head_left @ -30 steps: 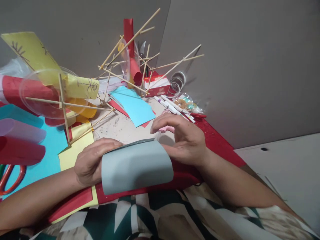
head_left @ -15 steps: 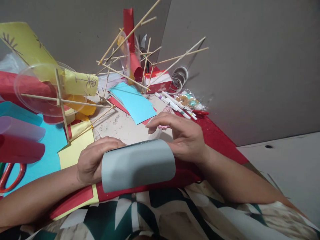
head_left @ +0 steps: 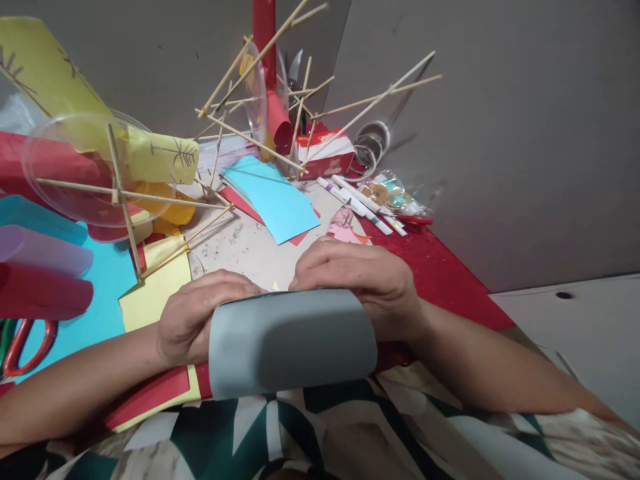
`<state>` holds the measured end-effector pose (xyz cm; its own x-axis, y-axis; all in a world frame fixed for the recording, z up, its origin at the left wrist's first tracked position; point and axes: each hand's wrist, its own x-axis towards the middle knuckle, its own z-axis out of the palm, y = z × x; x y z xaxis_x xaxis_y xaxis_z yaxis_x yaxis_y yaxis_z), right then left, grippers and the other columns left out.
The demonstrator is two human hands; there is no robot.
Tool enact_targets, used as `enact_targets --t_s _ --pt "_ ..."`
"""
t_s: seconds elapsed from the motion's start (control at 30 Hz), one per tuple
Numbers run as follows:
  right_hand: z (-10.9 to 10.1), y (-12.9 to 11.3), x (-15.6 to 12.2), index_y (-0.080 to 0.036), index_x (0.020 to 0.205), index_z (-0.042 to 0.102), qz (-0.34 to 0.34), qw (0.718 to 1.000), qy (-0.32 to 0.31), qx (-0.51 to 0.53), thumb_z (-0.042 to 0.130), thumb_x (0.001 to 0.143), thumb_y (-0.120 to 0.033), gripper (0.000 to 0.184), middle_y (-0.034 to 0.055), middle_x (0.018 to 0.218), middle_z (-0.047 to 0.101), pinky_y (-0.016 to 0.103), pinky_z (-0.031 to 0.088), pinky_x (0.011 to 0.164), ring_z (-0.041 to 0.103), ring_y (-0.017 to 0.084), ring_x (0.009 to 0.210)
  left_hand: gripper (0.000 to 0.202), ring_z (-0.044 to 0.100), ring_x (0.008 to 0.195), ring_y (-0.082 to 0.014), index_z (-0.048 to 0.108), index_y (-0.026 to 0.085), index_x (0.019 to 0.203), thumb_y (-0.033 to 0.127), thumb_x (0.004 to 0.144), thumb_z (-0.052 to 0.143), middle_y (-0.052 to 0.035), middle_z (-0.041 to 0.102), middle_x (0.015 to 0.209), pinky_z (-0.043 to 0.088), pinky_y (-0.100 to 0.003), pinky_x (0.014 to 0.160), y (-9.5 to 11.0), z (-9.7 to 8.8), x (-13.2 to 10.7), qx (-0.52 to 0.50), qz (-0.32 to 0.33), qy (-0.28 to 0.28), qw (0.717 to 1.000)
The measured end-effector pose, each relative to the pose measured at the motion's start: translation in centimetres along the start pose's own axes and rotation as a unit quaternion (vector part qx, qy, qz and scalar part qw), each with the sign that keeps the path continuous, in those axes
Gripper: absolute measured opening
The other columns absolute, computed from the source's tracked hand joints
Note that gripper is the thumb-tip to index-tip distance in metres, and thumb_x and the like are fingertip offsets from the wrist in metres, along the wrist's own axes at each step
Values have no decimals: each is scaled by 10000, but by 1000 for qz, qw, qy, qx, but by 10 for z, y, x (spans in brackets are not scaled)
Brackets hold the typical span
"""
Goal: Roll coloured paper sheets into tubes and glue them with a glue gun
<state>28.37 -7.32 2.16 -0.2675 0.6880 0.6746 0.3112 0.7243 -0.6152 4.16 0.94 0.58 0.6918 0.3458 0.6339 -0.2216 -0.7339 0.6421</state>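
A sheet of pale grey-blue paper (head_left: 290, 343) curls over at the near edge of the table, bent into a half roll. My left hand (head_left: 193, 320) is closed on its left end, knuckles up. My right hand (head_left: 365, 277) is curled over its top right edge, fingers pressed down on the paper. Beneath the roll lie red paper (head_left: 150, 400) and yellow paper (head_left: 153, 297).
Structures of wooden sticks and clear plastic discs (head_left: 95, 173) stand at the left and at the back (head_left: 260, 87). Cyan paper (head_left: 275, 200), markers (head_left: 357, 203), a red box (head_left: 325, 153), tape rolls (head_left: 373, 143) and red-handled scissors (head_left: 25, 340) lie around. A grey wall rises on the right.
My right hand dropped from hovering with spread fingers onto the paper's top edge and closed on it. The roll curled further and shifted a little to the right.
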Motion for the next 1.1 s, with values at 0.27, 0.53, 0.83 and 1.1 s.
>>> enact_targets --t_s 0.27,0.53,0.83,1.1 --pt "1 3 -4 -234 994 707 -32 995 4 -91 541 977 -315 186 72 881 732 328 543 719 696 177 814 423 768 906 -217 715 222 1179 256 774 833 -87 796 1030 636 -295 796 22 0 17 -46 -173 28 983" --pt "3 4 -4 -264 1041 678 -64 986 -60 -142 500 975 -333 202 49 873 730 352 482 715 682 181 780 154 729 766 -201 757 220 1021 277 880 730 -80 792 871 603 -339 698 21 -3 22 15 -82 -24 996" --pt "14 -2 -5 -239 1184 607 -1 997 -31 -65 655 849 -352 356 74 969 739 354 545 780 703 215 884 258 747 805 -207 718 195 1140 296 905 688 -100 797 923 586 -329 726 21 -14 19 110 22 -64 992" --pt "-4 10 -4 -243 1271 594 40 990 7 -134 560 805 -171 473 84 1076 736 430 562 887 693 255 1012 165 722 768 -218 718 219 1059 266 931 625 -88 787 870 563 -346 699 7 -8 12 152 13 -3 988"
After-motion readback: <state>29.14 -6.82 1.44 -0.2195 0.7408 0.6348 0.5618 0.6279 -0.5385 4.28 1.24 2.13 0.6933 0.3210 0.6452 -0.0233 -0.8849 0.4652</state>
